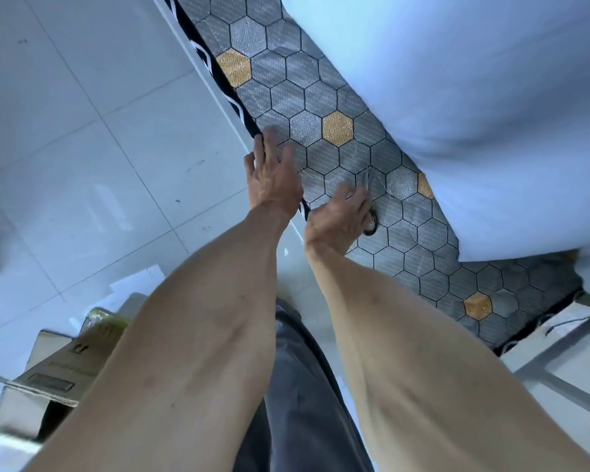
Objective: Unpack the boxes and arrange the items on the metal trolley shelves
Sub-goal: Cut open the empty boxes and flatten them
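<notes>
Head view: both bare forearms reach forward and down over a grey mat [321, 97] printed with hexagons, a few of them yellow, with a black and white patterned border along its left edge; the mat lies between pale glossy floor tiles [65, 131] on the left and a large white cloth mass [474, 80] on the right, which overlaps the mat's right side.

Left hand [273, 178]: fingers straight and spread, lying flat on the mat right at its bordered left edge; it holds nothing.

Right hand [341, 216]: fingers curled round a pair of scissors [368, 206]; a dark handle ring shows under the hand and thin metal blades stick out past the fingertips, touching the mat; image blurred here, so I cannot tell whether the blades are apart or together.

Cardboard box [58, 366]: at lower left on the floor tiles, well apart from both hands; top flaps open, printed marks on its side; contents not readable; white sheets of paper [137, 284] lie just beyond it.

Grey metal bars [559, 338] cross the lower right, beside the mat's near end; dark trousers [304, 386] show between the forearms.
</notes>
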